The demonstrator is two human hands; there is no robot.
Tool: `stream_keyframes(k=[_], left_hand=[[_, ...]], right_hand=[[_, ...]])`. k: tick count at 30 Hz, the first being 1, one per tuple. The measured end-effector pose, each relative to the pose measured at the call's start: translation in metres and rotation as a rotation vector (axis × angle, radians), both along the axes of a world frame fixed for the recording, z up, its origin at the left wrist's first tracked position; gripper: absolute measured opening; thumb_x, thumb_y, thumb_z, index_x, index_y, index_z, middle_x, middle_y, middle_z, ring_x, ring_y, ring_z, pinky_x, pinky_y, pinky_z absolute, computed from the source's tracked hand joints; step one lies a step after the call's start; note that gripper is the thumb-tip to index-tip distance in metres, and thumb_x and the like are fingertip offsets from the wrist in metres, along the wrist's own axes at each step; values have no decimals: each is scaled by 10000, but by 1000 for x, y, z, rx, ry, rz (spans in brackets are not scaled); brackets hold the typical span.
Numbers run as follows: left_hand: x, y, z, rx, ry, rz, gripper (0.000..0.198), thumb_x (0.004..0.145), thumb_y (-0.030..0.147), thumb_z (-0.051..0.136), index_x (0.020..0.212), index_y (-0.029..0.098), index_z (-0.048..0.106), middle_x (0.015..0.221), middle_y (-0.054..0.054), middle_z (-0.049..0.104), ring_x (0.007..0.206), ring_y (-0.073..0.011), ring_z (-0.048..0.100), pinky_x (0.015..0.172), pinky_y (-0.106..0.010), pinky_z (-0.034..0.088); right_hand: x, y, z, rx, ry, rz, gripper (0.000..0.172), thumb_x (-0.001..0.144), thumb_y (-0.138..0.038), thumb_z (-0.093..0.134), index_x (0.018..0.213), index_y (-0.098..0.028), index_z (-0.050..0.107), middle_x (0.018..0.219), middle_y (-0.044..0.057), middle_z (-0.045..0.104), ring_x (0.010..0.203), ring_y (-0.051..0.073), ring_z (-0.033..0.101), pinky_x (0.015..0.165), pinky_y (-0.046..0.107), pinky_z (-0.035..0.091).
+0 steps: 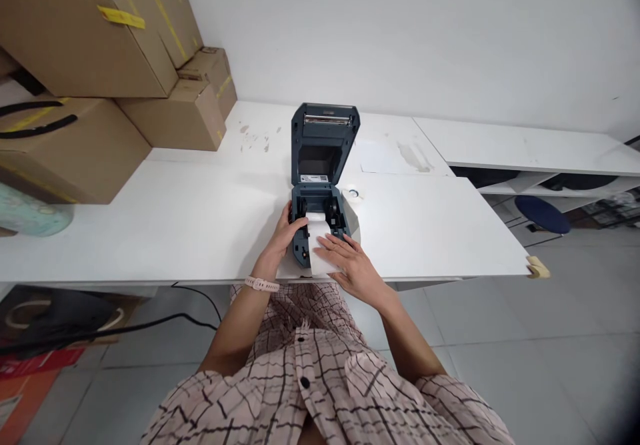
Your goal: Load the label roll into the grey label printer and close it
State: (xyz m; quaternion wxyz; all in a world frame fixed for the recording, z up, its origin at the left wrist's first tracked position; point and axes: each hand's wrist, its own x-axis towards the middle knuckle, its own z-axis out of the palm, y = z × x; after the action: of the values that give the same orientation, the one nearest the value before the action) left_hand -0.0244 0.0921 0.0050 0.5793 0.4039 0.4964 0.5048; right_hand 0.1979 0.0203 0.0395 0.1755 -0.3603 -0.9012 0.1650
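A dark grey label printer (pixel 299 248) stands near the front edge of the white table, its lid (pixel 325 141) tilted up and back. From inside it a strip of white label paper (pixel 320 258) runs forward over the front edge. My left hand (pixel 283 235) grips the printer's left side, the thumb reaching in over the rim beside the paper. Fingers stretched out, my right hand (pixel 353 265) lies flat on the paper strip at the printer's front right. Part of the paper is hidden under those fingers.
Brown cardboard boxes (pixel 170 115) are stacked at the table's left, with a pale green cylinder (pixel 35 211) before them. A small round sticker on backing paper (pixel 354 194) lies right of the printer. Yellowish tape wraps the table's right corner (pixel 538 267). A blue stool (pixel 543 214) stands beyond.
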Motion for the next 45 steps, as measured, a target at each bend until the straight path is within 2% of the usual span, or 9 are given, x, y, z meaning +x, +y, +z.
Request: stream_keyframes(k=[16, 26, 30, 33, 35, 38, 40, 42, 45], left_hand=[[1, 0, -1, 11, -30, 5, 852, 792, 334, 769, 1558, 245, 404, 1622, -126, 479, 1431, -309, 521, 1150, -441, 466], [-2, 3, 1, 1, -30, 3, 925, 762, 390, 835, 1574, 257, 412, 1629, -138, 473, 1441, -352, 510, 1178, -513, 444], [1, -18, 10, -21, -34, -13, 925, 782, 431, 828, 1590, 279, 403, 1625, -132, 482, 1454, -357, 500, 1199, -534, 421], [9, -54, 11, -10, 11, -40, 1012, 791, 454, 836, 1641, 304, 307, 1672, -111, 421, 1523, -337, 418, 1252, -497, 358], [14, -76, 6, -56, -24, -33, 1144, 763, 448, 864, 1675, 320, 185, 1668, -122, 425, 1500, -341, 454, 1232, -507, 386], [20, -93, -1, -71, -61, -18, 1220, 748, 428, 880, 1686, 304, 110, 1645, -133, 459, 1490, -328, 473, 1237, -478, 384], [20, -94, -2, -53, -49, -21, 1217, 748, 418, 881, 1686, 286, 117, 1644, -136, 462, 1500, -315, 462, 1254, -456, 359], [20, -93, 0, -42, -31, -31, 1206, 753, 420, 876, 1686, 289, 124, 1644, -137, 463, 1498, -316, 465, 1252, -458, 363], [18, -94, 4, -48, -21, -42, 1208, 754, 430, 872, 1687, 296, 117, 1647, -144, 456, 1494, -337, 467, 1216, -479, 418]], right_hand=[[-1, -5, -5, 12, -11, -2, 667, 925, -135, 616, 1559, -270, 463, 1670, 83, 421, 1583, 302, 342, 1283, 651, 286], [-3, -5, -6, 23, -47, -19, 641, 952, -139, 615, 1564, -256, 465, 1678, 74, 408, 1593, 286, 315, 1297, 623, 279], [5, -18, 15, -58, -37, 13, 587, 998, -268, 635, 1564, -257, 479, 1673, 102, 404, 1583, 315, 333, 1275, 663, 294], [28, -19, 53, -216, 39, 265, 590, 1001, -452, 651, 1555, -332, 489, 1591, 60, 540, 1499, 284, 491, 1260, 614, 368], [42, 2, 81, -252, 203, 338, 563, 1002, -502, 636, 1539, -407, 495, 1545, -1, 598, 1435, 240, 571, 1244, 541, 431], [45, 77, 111, -87, 514, 11, 586, 1009, -618, 551, 1556, -424, 469, 1624, -15, 506, 1525, 264, 455, 1277, 547, 366], [31, 144, 118, -22, 671, -190, 656, 993, -738, 448, 1564, -415, 450, 1694, -28, 397, 1604, 283, 292, 1299, 563, 271], [11, 203, 118, -89, 725, -245, 721, 1000, -792, 276, 1568, -378, 438, 1742, -27, 291, 1616, 286, 249, 1278, 543, 262], [-15, 244, 112, -172, 778, -211, 861, 998, -776, 51, 1568, -261, 440, 1735, 26, 298, 1584, 302, 308, 1235, 556, 276]])
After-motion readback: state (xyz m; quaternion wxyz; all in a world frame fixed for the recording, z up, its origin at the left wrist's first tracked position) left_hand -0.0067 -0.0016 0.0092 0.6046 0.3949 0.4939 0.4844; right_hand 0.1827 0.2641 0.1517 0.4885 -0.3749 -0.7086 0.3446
